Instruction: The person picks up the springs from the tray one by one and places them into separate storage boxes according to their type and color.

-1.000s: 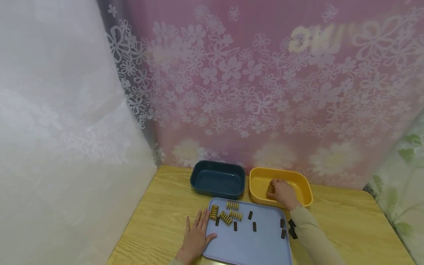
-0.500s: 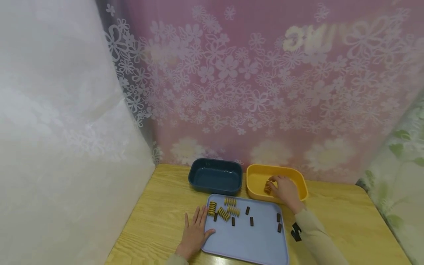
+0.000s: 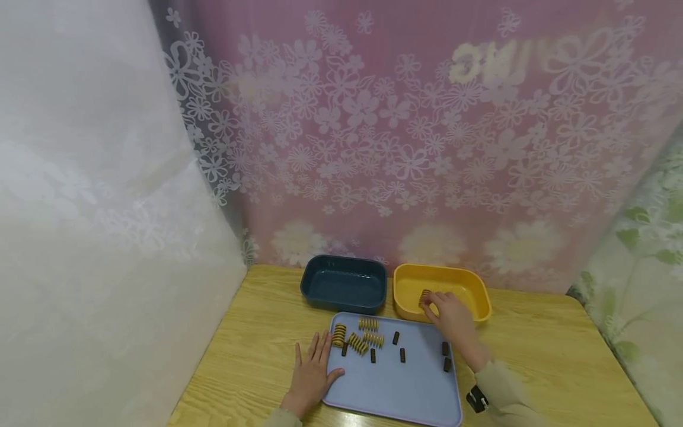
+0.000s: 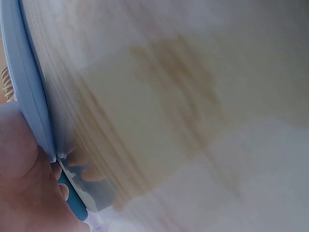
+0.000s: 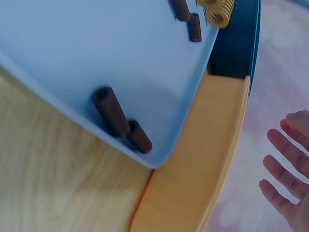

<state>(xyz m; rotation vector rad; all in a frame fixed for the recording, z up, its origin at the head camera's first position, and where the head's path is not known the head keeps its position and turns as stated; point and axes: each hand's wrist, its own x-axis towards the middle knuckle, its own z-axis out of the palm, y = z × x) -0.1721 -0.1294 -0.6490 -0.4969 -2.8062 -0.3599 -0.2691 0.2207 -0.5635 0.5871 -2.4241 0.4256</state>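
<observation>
My right hand is over the yellow bin, its fingertips right at a coil spring that they partly cover. In the right wrist view the fingers are spread and relaxed, and nothing shows between them. The left hand lies with straight fingers along the left rim of the light blue tray. Near those fingers, several yellow coil springs lie at the tray's far left corner. Small dark brown hollow cylinders are scattered over the tray; two sit at its right edge.
A dark blue bin stands left of the yellow one, both behind the tray on the wooden table. Pink flowered sheeting hangs behind them. White sheeting closes off the left side.
The right hand has drawn back slightly toward the tray, its fingers now overlapping the spring in the yellow bin. The left hand stays on the tray's rim. The head view has shifted slightly.
</observation>
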